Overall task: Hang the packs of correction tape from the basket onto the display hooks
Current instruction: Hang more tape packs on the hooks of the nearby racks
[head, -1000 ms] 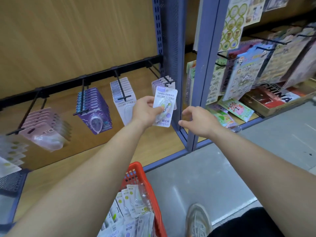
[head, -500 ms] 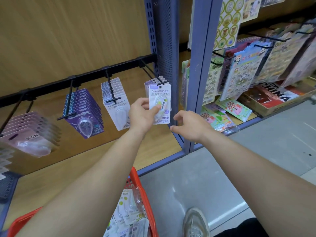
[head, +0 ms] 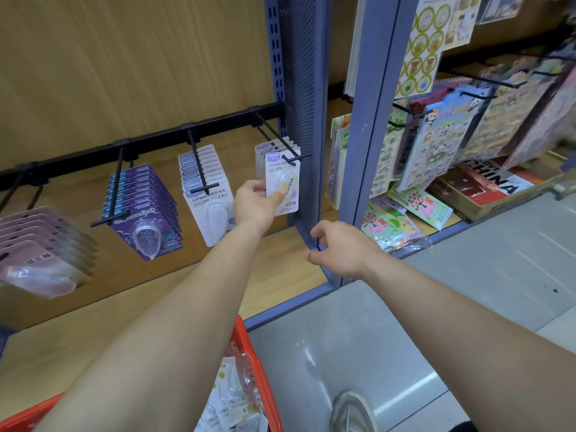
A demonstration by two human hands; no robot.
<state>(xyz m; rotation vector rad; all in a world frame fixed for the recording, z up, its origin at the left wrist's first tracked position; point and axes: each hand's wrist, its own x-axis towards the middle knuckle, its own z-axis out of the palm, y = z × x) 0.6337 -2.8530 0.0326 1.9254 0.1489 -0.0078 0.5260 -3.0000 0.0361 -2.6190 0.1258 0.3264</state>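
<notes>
Red basket (head: 249, 344), down low, held more packs (head: 230, 397). Higher up, the left hand (head: 255, 204) pinched one pack (head: 284, 185) at the tip of the far-right hook (head: 296, 156). Next it likely needed sliding back along it. The right hand (head: 339, 247) hung loose, holding nothing.

Across the left of my frame a black rail (head: 156, 137) carries hooks (head: 199, 169): pink packs (head: 40, 251) far left, then purple packs (head: 146, 210), white packs (head: 212, 201), and lilac-topped packs (head: 282, 179) beside the blue post (head: 299, 88). Lower right, sticker sheets (head: 417, 204) lie on a shelf (head: 436, 233).
</notes>
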